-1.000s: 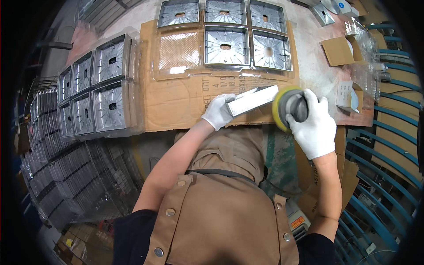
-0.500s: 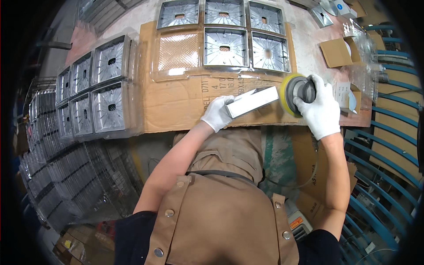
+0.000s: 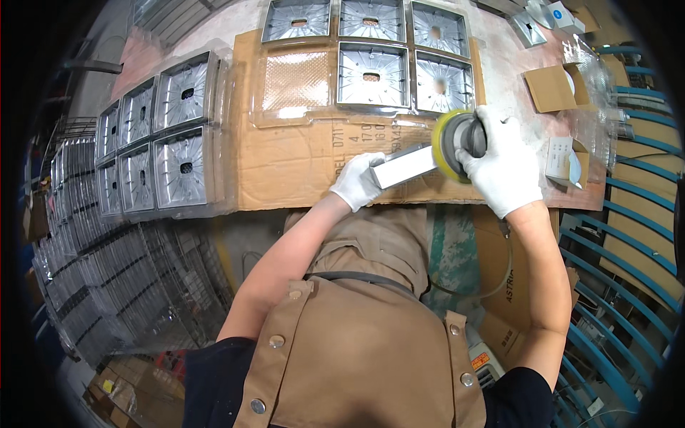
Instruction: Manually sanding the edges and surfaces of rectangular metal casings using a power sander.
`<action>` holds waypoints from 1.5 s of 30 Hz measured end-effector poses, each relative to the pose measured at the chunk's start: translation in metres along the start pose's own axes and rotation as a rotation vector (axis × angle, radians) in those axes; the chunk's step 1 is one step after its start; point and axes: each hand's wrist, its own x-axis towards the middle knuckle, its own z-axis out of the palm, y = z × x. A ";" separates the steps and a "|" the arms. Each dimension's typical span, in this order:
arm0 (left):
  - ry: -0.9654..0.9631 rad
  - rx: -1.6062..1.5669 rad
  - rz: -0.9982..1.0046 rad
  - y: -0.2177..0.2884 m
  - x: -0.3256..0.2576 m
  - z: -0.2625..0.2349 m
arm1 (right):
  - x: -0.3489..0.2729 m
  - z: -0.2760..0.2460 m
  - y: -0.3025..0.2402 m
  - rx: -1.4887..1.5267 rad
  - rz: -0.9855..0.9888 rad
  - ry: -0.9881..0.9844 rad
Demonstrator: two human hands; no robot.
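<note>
White cotton gloves cover both our hands in the head view. Our left hand is closed around the near end of a flat grey metal panel, holding it tilted edge-up above the cardboard sheet that covers the bench. Our right hand is wrapped over the top of a round sander, whose yellow pad presses against the far end of the panel.

Compared with a second ago, the sander has climbed from low at the panel's right end to a spot nearer the back of the bench, and the panel has swung with it, its far end now raised toward the pad. We judge the pad to be working along that end edge, with the left hand turning the piece to feed it.

Beyond the cardboard lie two rows of square embossed silver trays, one slot of their clear plastic holder bare. More trays sit stacked to our left. Small cardboard boxes and clear bags lie at the right, near blue railings.
</note>
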 end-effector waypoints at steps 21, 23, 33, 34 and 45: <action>0.134 -0.057 0.244 -0.048 0.020 -0.008 | -0.002 0.002 0.026 0.097 0.150 0.084; 0.141 -0.135 0.214 -0.038 0.015 -0.004 | -0.014 0.009 0.011 0.046 0.086 0.070; 0.053 -0.383 0.050 0.015 -0.005 0.012 | 0.008 0.006 0.045 -0.009 0.149 0.058; 0.061 -0.533 -0.076 0.018 -0.008 0.012 | 0.003 0.005 0.039 0.020 0.096 0.089; 0.026 -0.297 0.085 0.003 -0.005 0.007 | 0.022 0.000 0.040 -0.004 0.181 0.013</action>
